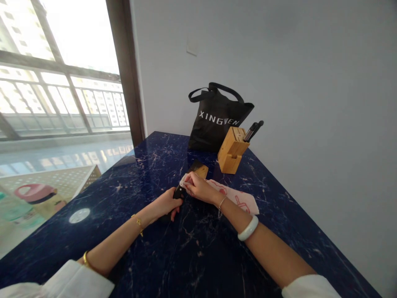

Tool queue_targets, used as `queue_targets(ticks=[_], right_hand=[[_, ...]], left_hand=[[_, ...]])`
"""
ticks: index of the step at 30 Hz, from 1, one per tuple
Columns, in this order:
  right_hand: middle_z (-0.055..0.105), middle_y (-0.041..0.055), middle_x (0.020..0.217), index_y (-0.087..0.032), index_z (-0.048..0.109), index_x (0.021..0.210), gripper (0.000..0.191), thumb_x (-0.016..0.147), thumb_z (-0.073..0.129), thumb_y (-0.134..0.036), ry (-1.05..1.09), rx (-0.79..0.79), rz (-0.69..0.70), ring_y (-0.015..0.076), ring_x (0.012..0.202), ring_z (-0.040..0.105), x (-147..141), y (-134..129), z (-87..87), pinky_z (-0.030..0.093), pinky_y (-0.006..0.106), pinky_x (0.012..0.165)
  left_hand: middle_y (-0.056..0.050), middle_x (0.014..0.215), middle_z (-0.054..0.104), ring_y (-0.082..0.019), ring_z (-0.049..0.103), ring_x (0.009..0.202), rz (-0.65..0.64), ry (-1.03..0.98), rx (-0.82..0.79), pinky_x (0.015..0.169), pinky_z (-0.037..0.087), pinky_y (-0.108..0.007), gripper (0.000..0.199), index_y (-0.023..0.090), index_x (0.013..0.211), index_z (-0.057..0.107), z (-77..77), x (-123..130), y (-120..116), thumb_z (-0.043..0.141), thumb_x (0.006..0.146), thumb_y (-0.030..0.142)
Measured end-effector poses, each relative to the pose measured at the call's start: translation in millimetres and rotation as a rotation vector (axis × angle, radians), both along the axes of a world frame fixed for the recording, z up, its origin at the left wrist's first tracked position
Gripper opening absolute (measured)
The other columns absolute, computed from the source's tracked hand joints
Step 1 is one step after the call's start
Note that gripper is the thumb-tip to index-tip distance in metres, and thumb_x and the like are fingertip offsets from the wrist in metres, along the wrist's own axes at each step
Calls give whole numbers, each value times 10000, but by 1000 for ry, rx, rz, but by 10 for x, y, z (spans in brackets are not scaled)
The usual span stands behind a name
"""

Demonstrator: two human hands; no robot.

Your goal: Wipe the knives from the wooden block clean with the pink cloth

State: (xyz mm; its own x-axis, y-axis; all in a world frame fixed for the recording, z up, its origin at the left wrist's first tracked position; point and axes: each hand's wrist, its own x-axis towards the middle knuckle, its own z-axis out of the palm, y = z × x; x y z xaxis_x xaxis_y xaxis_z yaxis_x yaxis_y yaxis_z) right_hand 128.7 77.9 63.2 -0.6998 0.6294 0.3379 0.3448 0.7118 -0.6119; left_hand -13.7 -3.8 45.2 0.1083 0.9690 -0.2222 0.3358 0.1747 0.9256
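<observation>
My left hand [166,203] is shut around the black handle of a kitchen knife [179,192], and its wide dark blade [194,167] points away from me. My right hand [198,187] presses a white cloth with a pink pattern [237,197] onto the blade, and the cloth trails off to the right. A light wooden piece [202,171] shows just beyond the blade. I cannot tell whether it is part of the knife or a separate object. Much of the blade is hidden by the cloth and my right hand.
A bamboo knife block [231,151] holding dark-handled knives [252,130] and a black tote bag [215,119] stand at the far end of the dark blue marble counter [217,256]. A wall runs along the right side, and a large window lies left.
</observation>
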Motion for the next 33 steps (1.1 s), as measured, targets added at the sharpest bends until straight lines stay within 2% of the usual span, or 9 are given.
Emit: queue_targets(ticks=[6, 13, 19, 24, 29, 31, 33], right_hand=[[493, 0, 782, -178, 455, 814, 103, 808, 467, -280, 13, -6, 7, 119, 743, 463, -124, -19, 89, 381, 252, 694], [495, 1, 767, -181, 444, 831, 70, 811, 450, -248, -9, -8, 7, 124, 732, 471, 45, -86, 72, 384, 258, 693], [501, 3, 787, -185, 451, 836, 69, 809, 450, -248, -32, 7, 7, 130, 756, 479, 92, -71, 43, 385, 266, 714], [517, 19, 871, -181, 464, 876, 99, 831, 407, -248, 19, 35, -70, 129, 835, 482, 95, 227, -73, 373, 267, 765], [515, 40, 910, -165, 469, 908, 112, 811, 418, -193, 27, 59, -284, 131, 854, 476, 39, 717, -181, 364, 273, 784], [514, 44, 907, -162, 471, 929, 130, 812, 424, -191, 6, 84, -304, 135, 856, 473, -8, 776, -160, 358, 279, 792], [512, 40, 890, -169, 485, 946, 145, 829, 416, -220, -15, 127, -248, 138, 855, 471, -65, 708, -114, 352, 279, 801]], left_hand=[[89, 434, 504, -92, 462, 272, 14, -32, 21, 274, 346, -166, 217, 164, 905, 388, -33, 7, -5, 440, 695, 183], [75, 448, 509, -88, 454, 279, -7, -75, 8, 269, 364, -172, 210, 164, 901, 411, -47, 33, -34, 455, 699, 198], [80, 447, 498, -79, 448, 283, -2, -61, 3, 273, 358, -162, 181, 172, 864, 407, 18, 32, -54, 464, 695, 199], [76, 456, 511, -85, 459, 284, -9, -21, 4, 266, 337, -159, 151, 177, 835, 395, 26, 16, -50, 448, 697, 207], [84, 442, 505, -93, 467, 280, -20, -34, 2, 274, 344, -167, 177, 171, 864, 391, -14, 8, -27, 427, 691, 190], [86, 437, 503, -94, 470, 279, -15, -30, 2, 277, 344, -165, 185, 170, 870, 392, -10, 9, -26, 424, 688, 181], [86, 437, 506, -95, 474, 280, -7, -25, 8, 280, 350, -166, 181, 171, 866, 392, -3, 10, -28, 422, 688, 177]])
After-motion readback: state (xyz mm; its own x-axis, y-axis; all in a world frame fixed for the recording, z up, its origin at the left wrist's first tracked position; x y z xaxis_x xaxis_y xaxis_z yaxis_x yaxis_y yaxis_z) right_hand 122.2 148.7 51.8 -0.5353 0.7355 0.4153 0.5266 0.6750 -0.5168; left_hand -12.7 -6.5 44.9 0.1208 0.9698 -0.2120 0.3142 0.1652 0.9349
